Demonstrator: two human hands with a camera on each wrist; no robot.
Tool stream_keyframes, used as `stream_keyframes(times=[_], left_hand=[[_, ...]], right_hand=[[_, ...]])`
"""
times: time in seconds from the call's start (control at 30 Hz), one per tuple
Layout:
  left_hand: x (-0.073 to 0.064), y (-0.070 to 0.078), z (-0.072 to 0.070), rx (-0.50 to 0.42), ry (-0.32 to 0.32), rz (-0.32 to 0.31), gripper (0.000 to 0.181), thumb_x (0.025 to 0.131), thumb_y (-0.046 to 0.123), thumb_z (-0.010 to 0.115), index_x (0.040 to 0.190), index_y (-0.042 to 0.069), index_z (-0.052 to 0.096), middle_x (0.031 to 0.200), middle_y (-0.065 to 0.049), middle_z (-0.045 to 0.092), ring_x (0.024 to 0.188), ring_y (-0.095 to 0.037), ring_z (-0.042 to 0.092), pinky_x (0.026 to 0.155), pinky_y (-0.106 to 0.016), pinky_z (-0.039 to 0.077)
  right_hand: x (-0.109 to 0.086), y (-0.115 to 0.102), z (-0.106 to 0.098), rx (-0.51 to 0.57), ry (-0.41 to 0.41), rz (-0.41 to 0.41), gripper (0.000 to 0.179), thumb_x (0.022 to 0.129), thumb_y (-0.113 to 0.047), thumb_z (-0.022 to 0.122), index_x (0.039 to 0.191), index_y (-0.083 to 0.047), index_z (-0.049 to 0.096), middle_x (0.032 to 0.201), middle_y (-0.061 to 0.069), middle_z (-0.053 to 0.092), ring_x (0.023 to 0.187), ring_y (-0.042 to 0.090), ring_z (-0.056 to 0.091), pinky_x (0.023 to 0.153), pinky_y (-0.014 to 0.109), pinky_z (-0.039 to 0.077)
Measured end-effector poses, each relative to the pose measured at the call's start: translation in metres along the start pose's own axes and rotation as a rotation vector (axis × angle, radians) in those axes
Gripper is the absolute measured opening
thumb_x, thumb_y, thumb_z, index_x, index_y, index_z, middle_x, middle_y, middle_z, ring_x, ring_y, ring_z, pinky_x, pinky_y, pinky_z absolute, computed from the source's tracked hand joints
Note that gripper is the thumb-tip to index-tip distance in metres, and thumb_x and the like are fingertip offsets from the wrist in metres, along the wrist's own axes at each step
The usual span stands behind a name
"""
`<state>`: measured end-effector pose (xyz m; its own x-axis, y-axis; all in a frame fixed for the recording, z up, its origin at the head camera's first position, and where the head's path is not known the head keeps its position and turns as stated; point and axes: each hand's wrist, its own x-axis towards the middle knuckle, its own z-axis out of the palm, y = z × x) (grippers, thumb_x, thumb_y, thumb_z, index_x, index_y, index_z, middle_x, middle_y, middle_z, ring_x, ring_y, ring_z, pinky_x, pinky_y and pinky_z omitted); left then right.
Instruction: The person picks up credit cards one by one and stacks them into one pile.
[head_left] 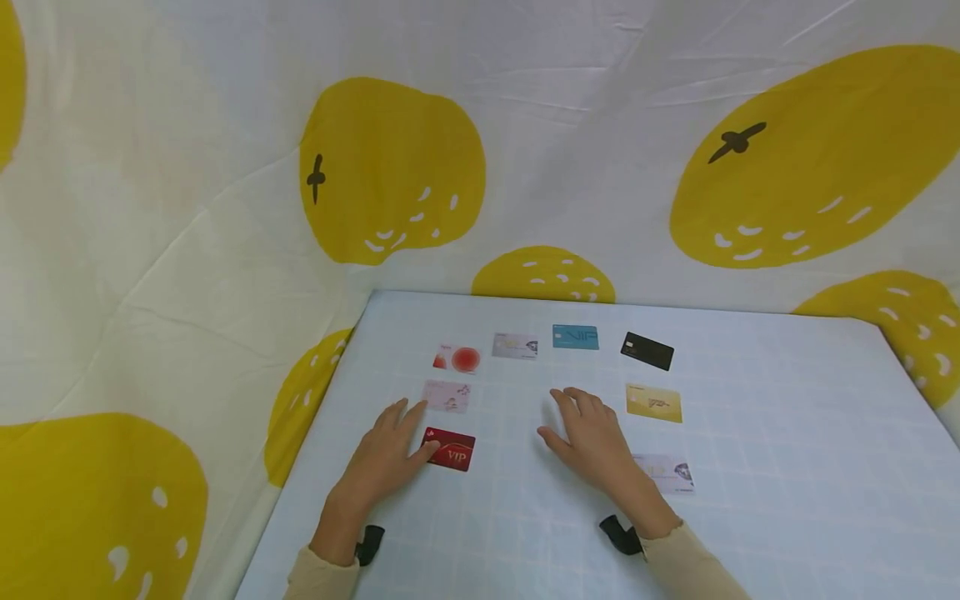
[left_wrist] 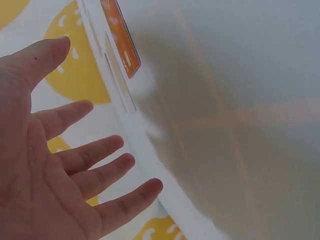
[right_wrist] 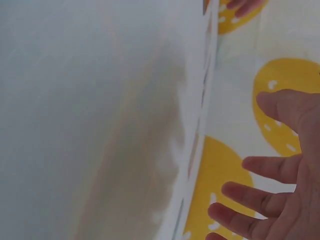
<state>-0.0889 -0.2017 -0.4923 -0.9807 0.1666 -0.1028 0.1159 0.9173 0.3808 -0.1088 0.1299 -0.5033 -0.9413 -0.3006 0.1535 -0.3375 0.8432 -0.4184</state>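
My left hand (head_left: 383, 457) hovers by the left end of a red VIP card (head_left: 452, 451), fingers spread and holding nothing; its thumb overlaps the card in the head view. Just beyond its fingertips lies a pale pink card (head_left: 447, 397). My right hand (head_left: 596, 437), also holding nothing, is over the table between the two sides of a card arch, partly covering a silver-white card (head_left: 671, 473). A gold card (head_left: 655, 403) lies to its upper right. In the wrist views, the left hand (left_wrist: 75, 165) and right hand (right_wrist: 280, 190) have their fingers apart.
Along the arch's far part lie a white card with a red circle (head_left: 459, 359), a silver card (head_left: 515, 346), a teal VIP card (head_left: 575, 337) and a black card (head_left: 647, 351). The white table (head_left: 787, 433) meets a lemon-print cloth (head_left: 562, 167) behind and at left.
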Motion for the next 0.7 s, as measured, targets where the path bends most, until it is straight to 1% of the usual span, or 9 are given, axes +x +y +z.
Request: stream_keyframes(times=[0.17, 0.27, 0.4, 0.47, 0.53, 0.7], left_hand=[[-0.001, -0.002, -0.001, -0.036, -0.032, -0.006, 0.072, 0.092, 0.043, 0.069, 0.153, 0.015, 0.042, 0.153, -0.018, 0.037, 0.139, -0.036, 0.035, 0.104, -0.06, 0.04], [0.0, -0.005, 0.0, -0.052, -0.049, -0.008, 0.072, 0.092, 0.041, 0.071, 0.152, 0.016, 0.043, 0.15, -0.016, 0.041, 0.136, -0.034, 0.039, 0.103, -0.058, 0.041], [0.003, -0.008, -0.001, -0.064, -0.062, 0.01, 0.07, 0.09, 0.037, 0.074, 0.151, 0.016, 0.045, 0.145, -0.014, 0.048, 0.131, -0.033, 0.045, 0.103, -0.056, 0.042], [0.005, -0.009, -0.001, -0.058, -0.063, 0.025, 0.07, 0.09, 0.035, 0.075, 0.15, 0.016, 0.046, 0.142, -0.013, 0.05, 0.128, -0.032, 0.046, 0.102, -0.055, 0.043], [0.006, -0.011, 0.0, -0.04, -0.061, 0.04, 0.069, 0.088, 0.033, 0.077, 0.149, 0.015, 0.048, 0.14, -0.013, 0.051, 0.126, -0.032, 0.047, 0.102, -0.055, 0.044], [0.009, -0.013, 0.0, 0.016, -0.064, 0.057, 0.065, 0.085, 0.031, 0.08, 0.143, 0.017, 0.055, 0.138, -0.014, 0.051, 0.124, -0.034, 0.047, 0.1, -0.057, 0.044]], right_hand=[[0.008, -0.017, 0.008, 0.034, -0.032, -0.033, 0.065, 0.092, -0.043, 0.071, 0.142, -0.007, 0.051, 0.136, 0.016, 0.054, 0.123, 0.034, 0.05, 0.098, 0.054, 0.044], [0.014, -0.027, 0.015, 0.123, -0.08, -0.03, 0.063, 0.091, -0.041, 0.073, 0.141, -0.008, 0.053, 0.134, 0.014, 0.056, 0.119, 0.031, 0.053, 0.097, 0.05, 0.047], [0.02, -0.039, 0.026, 0.244, -0.161, -0.016, 0.06, 0.09, -0.036, 0.075, 0.139, -0.007, 0.055, 0.131, 0.014, 0.056, 0.114, 0.029, 0.055, 0.096, 0.047, 0.049], [0.023, -0.045, 0.031, 0.246, -0.191, -0.02, 0.06, 0.09, -0.036, 0.075, 0.138, -0.007, 0.055, 0.13, 0.014, 0.056, 0.111, 0.028, 0.054, 0.094, 0.046, 0.05], [0.025, -0.051, 0.036, 0.223, -0.208, -0.033, 0.061, 0.089, -0.038, 0.076, 0.138, -0.008, 0.055, 0.13, 0.014, 0.056, 0.11, 0.028, 0.053, 0.093, 0.045, 0.049], [0.03, -0.065, 0.045, 0.177, -0.218, -0.05, 0.062, 0.087, -0.039, 0.077, 0.136, -0.008, 0.056, 0.129, 0.013, 0.055, 0.112, 0.028, 0.049, 0.092, 0.046, 0.047]])
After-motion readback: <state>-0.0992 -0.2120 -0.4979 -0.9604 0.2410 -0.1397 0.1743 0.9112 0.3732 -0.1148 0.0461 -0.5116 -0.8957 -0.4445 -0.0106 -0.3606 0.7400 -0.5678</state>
